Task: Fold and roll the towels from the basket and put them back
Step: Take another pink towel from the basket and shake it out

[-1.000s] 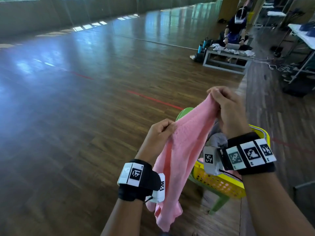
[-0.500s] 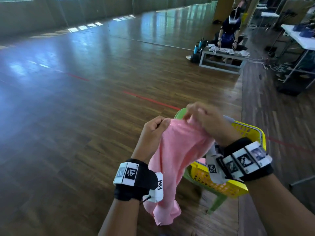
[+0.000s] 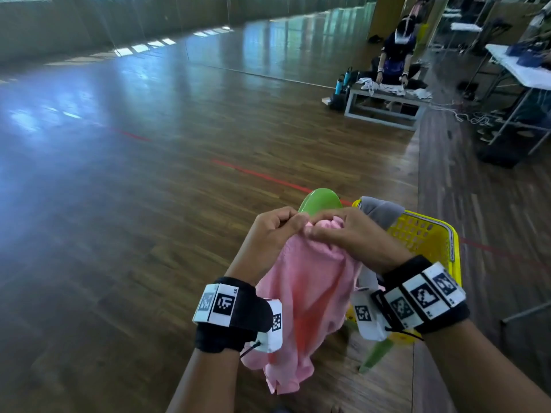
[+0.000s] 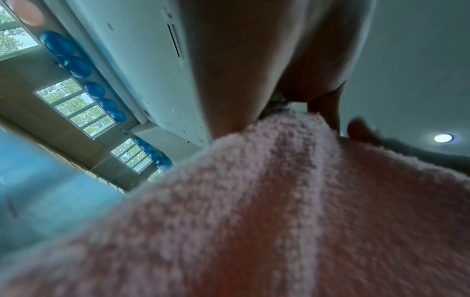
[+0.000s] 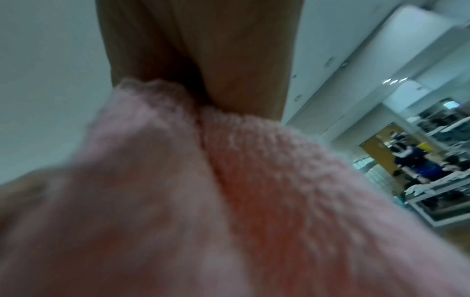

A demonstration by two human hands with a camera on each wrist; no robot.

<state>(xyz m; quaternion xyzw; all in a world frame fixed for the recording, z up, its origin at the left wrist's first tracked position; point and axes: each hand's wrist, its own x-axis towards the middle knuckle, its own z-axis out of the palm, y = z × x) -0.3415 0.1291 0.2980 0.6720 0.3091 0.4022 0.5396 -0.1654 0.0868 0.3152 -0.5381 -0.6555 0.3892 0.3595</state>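
Observation:
A pink towel (image 3: 307, 293) hangs in the air in front of me, held by its top edge. My left hand (image 3: 277, 231) pinches that edge on the left, and my right hand (image 3: 343, 231) grips it right beside, the two hands touching. The towel (image 4: 279, 201) fills both wrist views, bunched under the fingers (image 5: 203, 60). Behind my right wrist a yellow perforated basket (image 3: 423, 234) sits on a green plastic chair (image 3: 320, 198). A grey towel (image 3: 381, 210) is draped over the basket's far rim.
Wooden floor with a red line (image 3: 268, 178) spreads to the left and ahead. Far off, a person (image 3: 396, 58) sits at a low bench (image 3: 384, 105) with cloths. A white table (image 3: 521, 73) and cables stand at the far right.
My right hand has come down and to the left with its end of the pink towel until it meets my left hand. The towel now hangs doubled instead of stretched.

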